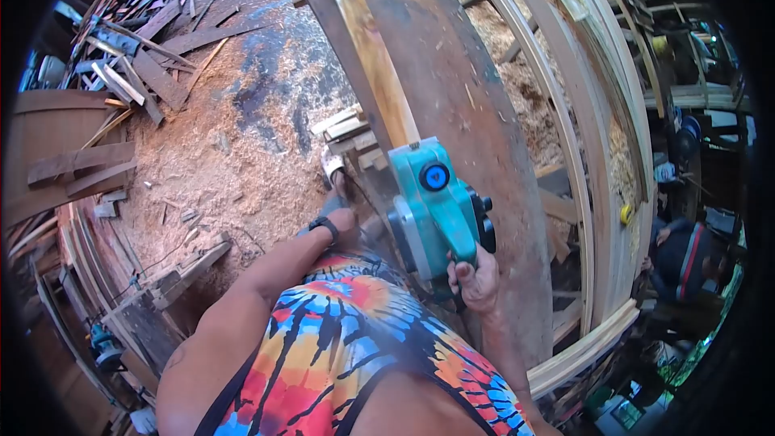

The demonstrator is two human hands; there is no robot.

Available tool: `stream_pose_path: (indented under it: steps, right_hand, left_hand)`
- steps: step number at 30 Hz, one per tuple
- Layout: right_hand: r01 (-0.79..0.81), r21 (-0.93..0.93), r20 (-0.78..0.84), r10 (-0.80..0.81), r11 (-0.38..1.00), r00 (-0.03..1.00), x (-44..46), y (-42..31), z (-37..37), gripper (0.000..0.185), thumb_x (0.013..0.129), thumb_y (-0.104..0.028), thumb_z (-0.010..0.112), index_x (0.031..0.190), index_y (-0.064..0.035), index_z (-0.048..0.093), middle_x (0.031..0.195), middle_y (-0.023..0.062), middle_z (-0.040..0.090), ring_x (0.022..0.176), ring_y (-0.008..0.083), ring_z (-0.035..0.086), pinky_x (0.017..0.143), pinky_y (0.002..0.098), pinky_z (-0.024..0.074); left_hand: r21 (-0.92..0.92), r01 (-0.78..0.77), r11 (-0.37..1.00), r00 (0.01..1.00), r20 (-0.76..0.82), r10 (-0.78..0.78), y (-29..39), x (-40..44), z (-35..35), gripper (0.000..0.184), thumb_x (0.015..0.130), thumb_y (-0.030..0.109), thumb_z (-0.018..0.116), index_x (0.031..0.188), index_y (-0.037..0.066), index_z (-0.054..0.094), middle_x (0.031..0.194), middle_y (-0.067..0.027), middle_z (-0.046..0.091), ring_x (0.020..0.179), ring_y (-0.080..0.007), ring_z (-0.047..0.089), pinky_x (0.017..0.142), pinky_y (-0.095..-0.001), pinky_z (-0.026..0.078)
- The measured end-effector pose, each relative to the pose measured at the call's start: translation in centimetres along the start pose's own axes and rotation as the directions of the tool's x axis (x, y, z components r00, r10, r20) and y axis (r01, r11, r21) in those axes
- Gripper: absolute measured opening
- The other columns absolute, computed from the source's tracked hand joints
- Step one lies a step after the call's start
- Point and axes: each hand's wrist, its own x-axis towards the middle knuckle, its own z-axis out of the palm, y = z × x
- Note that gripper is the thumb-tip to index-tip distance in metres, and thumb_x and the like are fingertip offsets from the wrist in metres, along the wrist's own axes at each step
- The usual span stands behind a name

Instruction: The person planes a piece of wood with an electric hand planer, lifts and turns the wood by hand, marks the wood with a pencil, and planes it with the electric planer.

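My right hand (478,278) is wrapped around the rear handle of a teal electric planer (440,206). The planer sits over the near end of a long, narrow wooden board (373,56), which runs away from me along a wide brown plank (476,113). A round blue-centred knob shows at the planer's front. My left hand (345,219) hangs low beside my body, a dark watch (324,228) on its wrist, apart from the planer. Its fingers do not show clearly, so I cannot make out whether it is open or closed.
Wood shavings (210,137) cover the floor to the left, with scrap boards (153,73) piled farther back. Short offcuts (347,127) lie beside the plank. Long boards (565,113) stretch along the right. Another person (686,258) is at the far right.
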Motion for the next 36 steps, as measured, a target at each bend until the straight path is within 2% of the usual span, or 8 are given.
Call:
stream_pose_path:
  steps: [6, 9, 16, 24, 27, 33, 34, 36]
  right_hand:
    - [-0.041, -0.014, -0.060, 0.040, 0.999, 0.997, -6.8, 4.4, -1.5, 0.082, 0.077, -0.078, 0.064, 0.097, 0.0011, 0.061, 0.060, -0.0012, 0.055, 0.051, 0.0058, 0.053, 0.046, 0.0226, 0.0410]
    - [-0.078, 0.005, -0.057, 0.079, 0.997, 0.995, -6.6, 4.5, -1.5, 0.087, 0.071, -0.079, 0.067, 0.100, 0.0018, 0.058, 0.063, -0.0005, 0.054, 0.051, 0.0046, 0.050, 0.045, 0.0192, 0.0375]
    - [-0.043, -0.025, -0.041, 0.041, 0.999, 0.998, -4.6, 3.2, -1.0, 0.084, 0.075, -0.078, 0.065, 0.099, 0.0021, 0.060, 0.061, -0.0003, 0.055, 0.052, 0.0053, 0.051, 0.047, 0.0221, 0.0395]
    - [0.057, -0.113, -0.023, -0.060, 0.992, 0.998, -1.3, 1.4, -0.4, 0.079, 0.083, -0.073, 0.063, 0.098, 0.0050, 0.061, 0.071, 0.0076, 0.064, 0.067, 0.0111, 0.059, 0.060, 0.0318, 0.0489]
    - [0.023, -0.080, -0.074, -0.029, 0.997, 0.997, 0.9, -0.6, 1.0, 0.084, 0.074, -0.080, 0.064, 0.097, 0.0014, 0.061, 0.061, -0.0023, 0.053, 0.049, 0.0044, 0.050, 0.045, 0.0216, 0.0389]
    - [0.044, -0.083, -0.029, -0.046, 0.996, 0.999, 6.6, -3.8, 2.2, 0.077, 0.078, -0.075, 0.065, 0.097, 0.0004, 0.061, 0.059, -0.0026, 0.053, 0.049, 0.0045, 0.051, 0.045, 0.0220, 0.0395]
    - [0.075, -0.171, 0.007, -0.075, 0.982, 0.997, 7.6, -4.4, 1.9, 0.072, 0.085, -0.068, 0.065, 0.089, 0.0039, 0.057, 0.067, 0.0129, 0.061, 0.064, 0.0124, 0.058, 0.059, 0.0330, 0.0487]
    - [0.101, -0.151, 0.015, -0.099, 0.983, 0.995, 10.2, -6.1, 2.5, 0.071, 0.086, -0.067, 0.065, 0.089, 0.0035, 0.058, 0.067, 0.0135, 0.062, 0.065, 0.0123, 0.059, 0.059, 0.0334, 0.0486]
  left_hand:
    - [0.040, -0.079, 0.996, 0.996, 0.045, 0.078, 4.6, -0.9, 5.8, 0.032, 0.074, 0.034, 0.072, 0.081, 0.002, 0.075, 0.081, -0.0229, 0.071, 0.080, -0.0379, 0.071, 0.073, -0.0454, 0.056]
    - [-0.144, -0.223, 0.964, 0.974, 0.009, 0.226, 5.3, -2.7, 4.9, 0.034, 0.074, 0.035, 0.071, 0.084, 0.003, 0.076, 0.085, -0.0230, 0.072, 0.083, -0.0373, 0.071, 0.076, -0.0451, 0.056]
    - [-0.122, -0.069, 0.990, 0.997, -0.044, 0.064, -2.1, 2.0, 8.8, 0.030, 0.080, 0.030, 0.061, 0.090, 0.005, 0.075, 0.085, -0.0228, 0.071, 0.085, -0.0385, 0.071, 0.078, -0.0475, 0.055]
    - [-0.006, 0.031, 1.000, 0.997, 0.074, -0.030, 2.2, -0.4, 0.5, 0.035, 0.077, 0.031, 0.070, 0.099, 0.003, 0.075, 0.091, -0.0235, 0.072, 0.089, -0.0361, 0.070, 0.080, -0.0455, 0.055]
    - [-0.055, 0.035, 0.998, 0.998, 0.045, -0.033, 0.5, 1.6, 0.7, 0.033, 0.078, 0.027, 0.070, 0.101, 0.004, 0.074, 0.093, -0.0232, 0.072, 0.091, -0.0362, 0.070, 0.082, -0.0452, 0.054]
    - [-0.675, -0.132, 0.725, 0.973, -0.228, -0.035, -8.2, 6.9, 5.7, 0.035, 0.084, 0.040, 0.065, 0.095, 0.008, 0.072, 0.078, -0.0129, 0.065, 0.074, -0.0293, 0.066, 0.072, -0.0392, 0.054]
    - [-0.740, -0.153, 0.655, 0.972, -0.231, -0.034, -8.7, 7.1, 5.5, 0.036, 0.085, 0.043, 0.064, 0.094, 0.008, 0.071, 0.075, -0.0120, 0.064, 0.072, -0.0282, 0.065, 0.070, -0.0383, 0.054]
    - [-0.666, -0.104, 0.738, 0.982, -0.186, -0.029, -8.0, 6.3, 2.6, 0.033, 0.083, 0.037, 0.067, 0.098, 0.007, 0.072, 0.083, -0.0153, 0.067, 0.078, -0.0295, 0.067, 0.073, -0.0392, 0.054]
